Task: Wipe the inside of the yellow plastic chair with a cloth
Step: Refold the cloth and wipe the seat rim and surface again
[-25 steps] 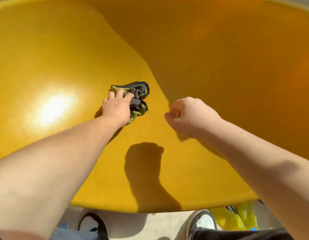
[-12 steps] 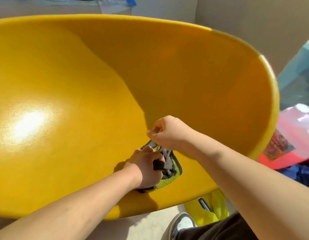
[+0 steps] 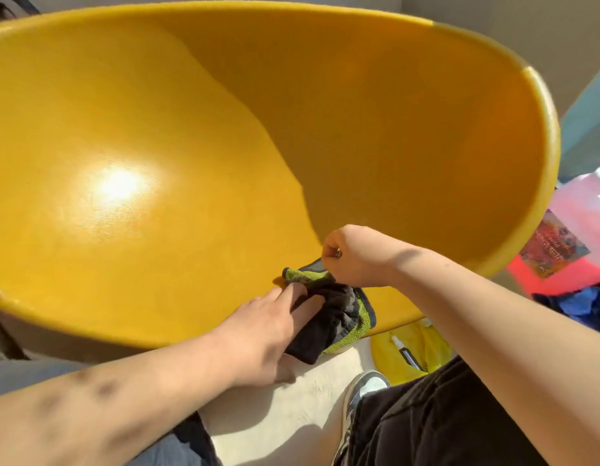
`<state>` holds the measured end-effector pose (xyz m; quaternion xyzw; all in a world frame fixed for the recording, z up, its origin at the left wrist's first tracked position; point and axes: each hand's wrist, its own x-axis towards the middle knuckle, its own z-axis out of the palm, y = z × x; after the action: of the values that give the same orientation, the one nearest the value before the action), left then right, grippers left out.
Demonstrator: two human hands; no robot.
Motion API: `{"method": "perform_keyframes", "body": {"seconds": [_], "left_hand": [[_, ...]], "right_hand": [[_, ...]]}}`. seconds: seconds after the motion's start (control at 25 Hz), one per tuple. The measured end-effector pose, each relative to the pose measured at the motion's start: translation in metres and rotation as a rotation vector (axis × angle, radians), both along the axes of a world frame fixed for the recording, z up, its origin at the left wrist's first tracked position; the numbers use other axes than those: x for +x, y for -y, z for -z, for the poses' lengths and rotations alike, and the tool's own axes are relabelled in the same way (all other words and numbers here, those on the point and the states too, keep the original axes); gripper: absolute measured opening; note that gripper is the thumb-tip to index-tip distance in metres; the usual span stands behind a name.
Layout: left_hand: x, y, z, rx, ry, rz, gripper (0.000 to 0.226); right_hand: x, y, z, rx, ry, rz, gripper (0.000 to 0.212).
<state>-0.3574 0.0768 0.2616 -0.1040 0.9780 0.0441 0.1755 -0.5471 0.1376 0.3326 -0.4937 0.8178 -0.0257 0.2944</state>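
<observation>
The cloth (image 3: 338, 317) now lies on the chair (image 3: 191, 129) at its front lip, one dark fold hanging over the edge; a second ago it sat deeper in the seat. The left hand (image 3: 271, 331) has loosened from its earlier curled grip and rests on the cloth with fingers nearly straight. The right hand (image 3: 355, 255) (an empty fist a second ago) pinches the cloth's green corner just above the seat. A pink jug (image 3: 580, 230) stands beside the chair's right rim.
</observation>
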Motion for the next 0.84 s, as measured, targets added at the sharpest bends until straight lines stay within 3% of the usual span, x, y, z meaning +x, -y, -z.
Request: {"method": "perform_keyframes", "body": {"seconds": [0.08, 0.2, 0.24, 0.36, 0.44, 0.56, 0.64, 0.76, 0.84], "left_hand": [[0.0, 0.001, 0.008, 0.112, -0.036, -0.074, 0.086], [0.0, 0.016, -0.015, 0.509, -0.183, -0.278, 0.052], [0.003, 0.022, -0.024, 0.544, -0.176, -0.304, 0.047], [0.013, 0.024, -0.049, 0.438, 0.143, -0.217, 0.059], [0.014, 0.023, -0.059, 0.469, 0.287, -0.232, 0.063], [-0.002, 0.024, -0.058, 0.523, 0.167, -0.407, 0.05], [-0.016, 0.018, -0.044, 0.353, 0.042, -0.464, 0.062], [-0.029, -0.004, -0.027, 0.149, 0.083, -0.404, 0.079], [-0.035, -0.003, -0.023, 0.183, 0.055, -0.39, 0.049]], "right_hand": [[0.004, 0.004, 0.001, 0.066, 0.046, -0.058, 0.022], [0.0, 0.011, 0.002, 0.007, 0.111, -0.054, 0.028], [-0.002, 0.013, 0.005, -0.018, 0.114, -0.037, 0.029], [-0.008, 0.016, 0.017, 0.02, 0.069, -0.005, 0.035], [-0.011, 0.017, 0.033, 0.088, 0.041, -0.002, 0.039], [-0.012, 0.02, 0.05, 0.099, -0.002, 0.034, 0.049], [-0.011, 0.021, 0.055, 0.124, -0.068, 0.068, 0.054], [-0.009, 0.022, 0.051, 0.201, -0.084, 0.082, 0.046], [-0.007, 0.024, 0.044, 0.237, -0.057, 0.04, 0.039]]}}
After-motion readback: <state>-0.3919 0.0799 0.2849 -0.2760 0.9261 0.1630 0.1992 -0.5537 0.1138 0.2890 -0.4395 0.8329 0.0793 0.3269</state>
